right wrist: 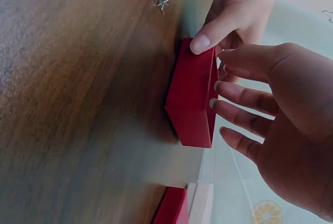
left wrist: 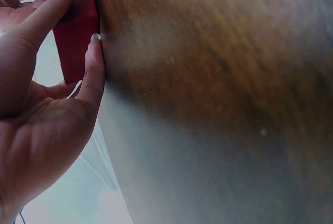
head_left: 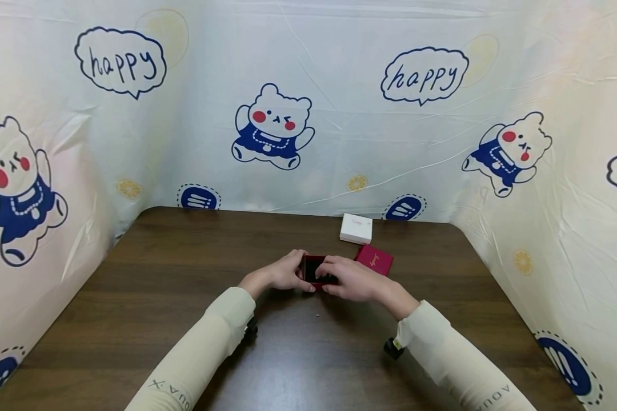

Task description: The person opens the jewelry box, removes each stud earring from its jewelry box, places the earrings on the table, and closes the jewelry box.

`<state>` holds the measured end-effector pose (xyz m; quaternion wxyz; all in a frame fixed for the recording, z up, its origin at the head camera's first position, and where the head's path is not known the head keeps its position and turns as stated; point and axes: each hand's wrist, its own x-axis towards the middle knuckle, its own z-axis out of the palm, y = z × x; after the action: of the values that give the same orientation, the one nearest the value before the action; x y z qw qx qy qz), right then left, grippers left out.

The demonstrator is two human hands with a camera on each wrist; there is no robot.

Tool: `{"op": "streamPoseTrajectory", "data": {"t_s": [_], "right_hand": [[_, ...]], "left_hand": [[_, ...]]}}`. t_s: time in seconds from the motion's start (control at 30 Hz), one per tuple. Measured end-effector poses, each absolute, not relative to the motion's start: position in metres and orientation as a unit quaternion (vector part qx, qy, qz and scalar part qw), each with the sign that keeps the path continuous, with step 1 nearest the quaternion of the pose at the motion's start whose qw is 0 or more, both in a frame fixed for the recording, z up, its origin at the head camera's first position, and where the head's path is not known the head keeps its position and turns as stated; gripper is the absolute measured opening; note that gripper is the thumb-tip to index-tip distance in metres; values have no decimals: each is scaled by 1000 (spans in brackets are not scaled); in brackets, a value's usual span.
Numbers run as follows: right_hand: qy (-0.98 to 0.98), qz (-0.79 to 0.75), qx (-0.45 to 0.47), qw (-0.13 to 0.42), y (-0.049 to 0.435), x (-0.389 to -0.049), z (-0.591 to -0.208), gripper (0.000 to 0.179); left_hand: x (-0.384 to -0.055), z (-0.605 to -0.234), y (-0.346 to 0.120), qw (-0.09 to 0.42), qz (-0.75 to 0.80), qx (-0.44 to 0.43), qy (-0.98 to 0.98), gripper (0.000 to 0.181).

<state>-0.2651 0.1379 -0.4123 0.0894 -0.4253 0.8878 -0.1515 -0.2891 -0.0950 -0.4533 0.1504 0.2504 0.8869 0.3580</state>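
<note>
My left hand [head_left: 288, 271] grips the left end of a small red box [right wrist: 192, 86] that stands on the table, its thumb against the near side. The box is uncovered, with a black inside [head_left: 311, 269]. Over its opening is my right hand [head_left: 355, 278], with loosely bent, spread fingers [right wrist: 244, 95] and their tips at or inside the rim. What those fingertips touch inside is partly hidden; I see nothing held. On the tabletop in front of the box lies a tiny silvery star-shaped piece [right wrist: 163, 4], only a speck in the head view.
A red lid-like piece [head_left: 375, 260] with gold lettering lies right of the box. Behind it sits a white box [head_left: 356, 228] near the far edge of the brown wooden table [head_left: 185, 319]. A printed curtain [head_left: 349, 142] surrounds the table's back and sides.
</note>
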Motion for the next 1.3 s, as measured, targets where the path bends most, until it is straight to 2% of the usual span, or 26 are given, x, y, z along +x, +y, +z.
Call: {"op": "streamPoseTrajectory", "data": {"t_s": [0.73,1.3], "right_hand": [[898,-171,-385,131,139,-283,-424,35],[895,-176,-392,118,128,-292,-425,20]], "left_hand": [[-291,-454,-94,151,363,250,885,69],[-289,-454,-94,159,365,249,883,68]]}}
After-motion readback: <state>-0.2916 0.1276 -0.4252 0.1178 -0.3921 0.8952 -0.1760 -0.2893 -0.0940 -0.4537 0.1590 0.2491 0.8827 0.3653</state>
